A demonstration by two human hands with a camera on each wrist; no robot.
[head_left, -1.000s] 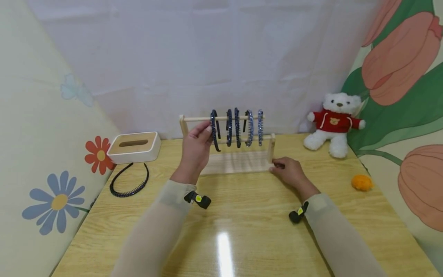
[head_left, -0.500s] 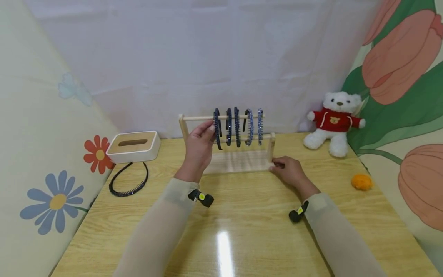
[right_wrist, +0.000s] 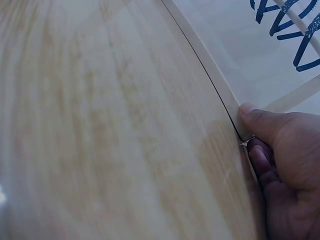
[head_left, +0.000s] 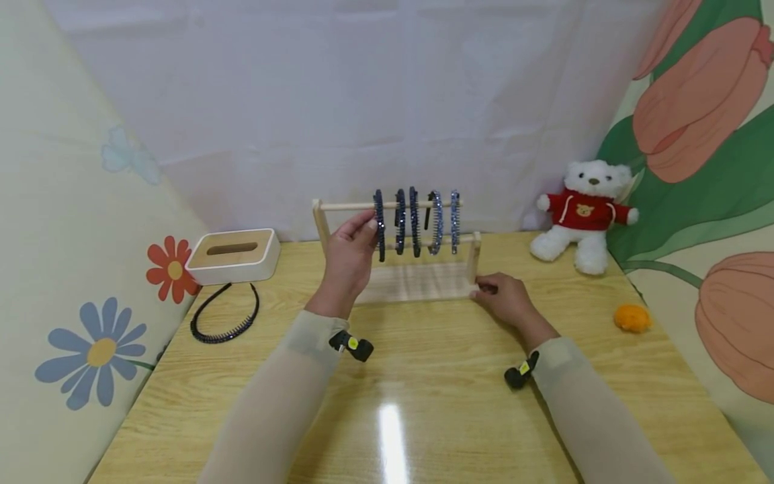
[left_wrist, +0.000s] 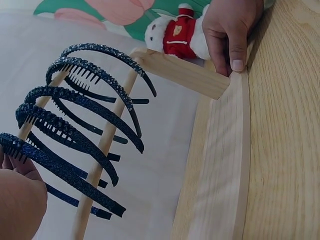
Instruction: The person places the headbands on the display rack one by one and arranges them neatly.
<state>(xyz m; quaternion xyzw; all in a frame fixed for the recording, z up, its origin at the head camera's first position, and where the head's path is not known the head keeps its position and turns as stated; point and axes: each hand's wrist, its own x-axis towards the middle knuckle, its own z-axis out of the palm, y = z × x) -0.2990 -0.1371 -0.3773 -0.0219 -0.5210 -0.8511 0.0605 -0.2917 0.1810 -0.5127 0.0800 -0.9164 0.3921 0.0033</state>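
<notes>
A wooden headband rack [head_left: 417, 284] stands near the back of the table. My left hand [head_left: 346, 262] pinches the leftmost dark glittery headband [head_left: 381, 236], which hangs over the rack's upper rod. In the left wrist view that headband [left_wrist: 65, 171] lies across both rods, its teeth facing inward. Several other headbands [head_left: 436, 225] hang spaced along the rods to the right, the far ones lighter and more silvery. My right hand [head_left: 506, 298] grips the right front corner of the rack's base; the right wrist view shows its thumb [right_wrist: 262, 120] on the base edge and fingers curled below.
On the table at left lies another dark toothed headband [head_left: 224, 336], in front of a white tissue box with a wooden lid [head_left: 236, 259]. A white teddy bear in a red hoodie [head_left: 585, 215] sits at back right, with a small orange object [head_left: 632, 318] nearer.
My left hand has slid the leftmost headband a little to the right along the rod and turned it in line with the others. The right hand has kept its place on the rack.
</notes>
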